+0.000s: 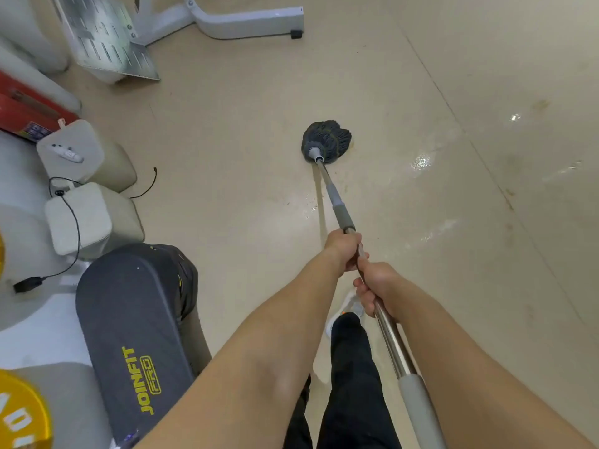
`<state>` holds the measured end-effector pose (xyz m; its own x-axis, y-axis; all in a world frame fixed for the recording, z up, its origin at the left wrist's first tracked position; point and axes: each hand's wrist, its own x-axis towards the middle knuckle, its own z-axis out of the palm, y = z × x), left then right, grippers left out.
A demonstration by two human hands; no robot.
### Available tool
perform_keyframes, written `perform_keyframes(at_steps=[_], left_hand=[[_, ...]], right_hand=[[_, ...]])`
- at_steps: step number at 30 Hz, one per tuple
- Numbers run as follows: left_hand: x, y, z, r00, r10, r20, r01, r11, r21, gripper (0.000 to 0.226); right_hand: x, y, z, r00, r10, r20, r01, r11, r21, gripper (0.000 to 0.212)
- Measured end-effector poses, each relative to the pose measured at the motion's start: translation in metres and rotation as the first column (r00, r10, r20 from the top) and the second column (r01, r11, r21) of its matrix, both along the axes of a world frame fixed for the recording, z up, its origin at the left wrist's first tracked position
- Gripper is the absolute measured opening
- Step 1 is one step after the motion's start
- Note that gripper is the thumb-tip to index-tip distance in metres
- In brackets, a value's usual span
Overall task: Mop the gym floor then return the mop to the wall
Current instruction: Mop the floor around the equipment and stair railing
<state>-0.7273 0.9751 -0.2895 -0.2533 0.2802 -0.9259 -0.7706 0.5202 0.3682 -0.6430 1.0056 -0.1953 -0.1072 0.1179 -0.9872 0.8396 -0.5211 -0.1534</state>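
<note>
Both hands are clenched round the mop handle (387, 328). The left hand (343, 251) grips the metal shaft just below the grey sleeve, and the right hand (377, 288) sits just behind it, its fingers (363, 298) curled round the tube. The mop head (325, 142) rests on the beige floor (227, 157), well ahead of the person's feet, in the open stretch between the gym equipment on the left and the wet gleams (421, 162) on the right. The step in hand looks like the mopping stroke itself. The return to the wall is not yet due, and no wall shows here. To do the stroke well, press down through the forward hand so the strands spread. Then draw the head back over the brown specks (311, 202) beside the shaft, overlapping each pass. The hands sit close together, so spacing them wider would likely give more leverage. Take care on the left, where a loose black cable (76, 222) and the dark JOINFIT pad (136, 319) lie near enough to snag the head.
</note>
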Motion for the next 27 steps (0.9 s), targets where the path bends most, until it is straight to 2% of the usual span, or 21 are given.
perform_keyframes(at_steps=[7, 11, 15, 19, 24, 27], left_hand=[[-0.125, 0.09, -0.005, 0.989, 0.09, -0.114, -0.092, 0.996, -0.013, 0.028], [-0.183, 0.132, -0.002, 0.979, 0.113, -0.169, -0.119, 0.993, -0.021, 0.034], [-0.225, 0.157, 0.007, 0.974, 0.16, -0.16, -0.161, 0.987, 0.009, 0.031], [-0.243, 0.151, 0.008, 0.978, 0.157, -0.138, -0.157, 0.988, 0.008, 0.03], [-0.231, 0.103, 0.022, 0.989, 0.13, -0.077, -0.13, 0.991, 0.002, 0.035], [-0.208, 0.061, 0.034, 0.993, 0.114, -0.017, -0.114, 0.993, 0.014, 0.035]], right_hand=[[-0.128, 0.099, -0.03, 0.993, 0.063, -0.104, -0.066, 0.998, -0.019, 0.043], [-0.193, 0.15, -0.045, 0.966, 0.243, -0.084, -0.239, 0.969, 0.057, 0.045], [-0.24, 0.185, -0.053, 0.922, 0.387, -0.021, -0.382, 0.916, 0.124, 0.043], [-0.257, 0.182, -0.054, 0.846, 0.533, -0.024, -0.521, 0.835, 0.177, 0.027], [-0.24, 0.132, -0.035, 0.768, 0.639, -0.038, -0.619, 0.757, 0.21, 0.029], [-0.217, 0.091, -0.013, 0.709, 0.705, 0.002, -0.686, 0.69, 0.23, 0.039]])
